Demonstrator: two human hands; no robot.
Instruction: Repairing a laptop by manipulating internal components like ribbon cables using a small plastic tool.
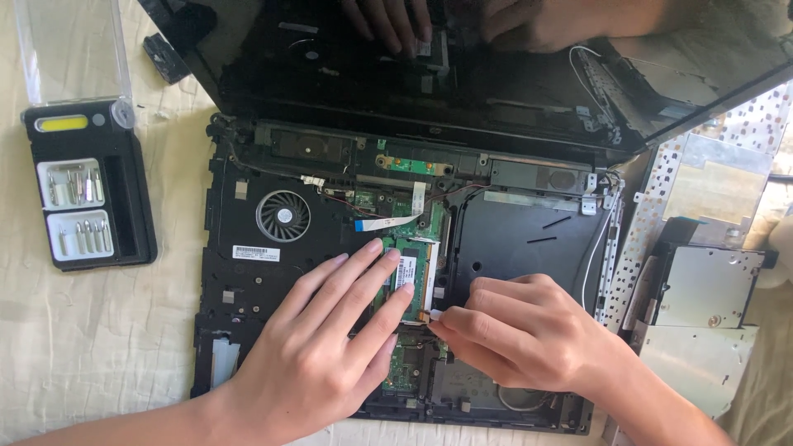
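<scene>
Left hand (318, 359) lies on opened laptop base (248, 281), fingers spread across green memory module (410, 268); right hand (516, 330) fingers pinch its lower corner clip.

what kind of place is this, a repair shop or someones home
Probably a home, not a shop: the opened laptop lies on a wrinkled cream cloth, like a bedsheet, beside a small screwdriver bit kit. Both hands work at its memory module.

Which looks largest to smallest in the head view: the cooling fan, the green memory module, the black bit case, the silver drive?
1. Silver drive
2. Black bit case, close to the drive, so this order is unsure
3. Cooling fan
4. Green memory module, partly covered by the left hand
</scene>
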